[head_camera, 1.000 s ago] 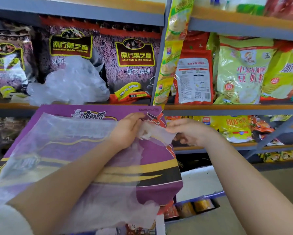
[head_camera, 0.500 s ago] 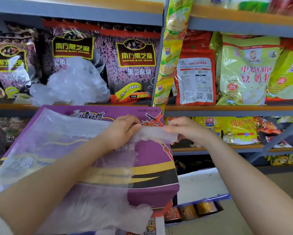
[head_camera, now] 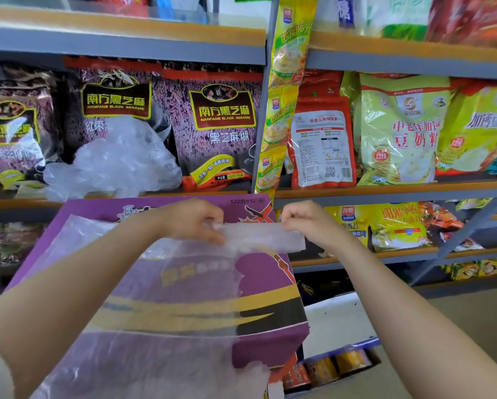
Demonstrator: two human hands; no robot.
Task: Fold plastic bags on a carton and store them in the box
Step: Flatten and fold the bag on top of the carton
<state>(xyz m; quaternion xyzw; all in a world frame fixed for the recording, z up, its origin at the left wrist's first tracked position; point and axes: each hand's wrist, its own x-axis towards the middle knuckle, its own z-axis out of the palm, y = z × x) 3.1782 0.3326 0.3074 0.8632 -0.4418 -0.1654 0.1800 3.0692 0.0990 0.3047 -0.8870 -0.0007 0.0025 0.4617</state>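
A clear plastic bag lies spread over the top of a purple carton in front of me. One handle strip of the bag stretches flat across the carton's far right corner. My left hand pinches the strip at its left end. My right hand pinches its right end, just past the carton's edge. The bag's lower part hangs over the carton's near edge.
A crumpled heap of clear plastic bags sits on the shelf behind the carton, among purple sesame packets. Green and yellow packets fill the shelf to the right. An open box with jars stands on the floor at lower right.
Both hands have pulled the bag's handle out straight and flat between them. The right hand moved right and the strip now lies taut over the carton's corner.
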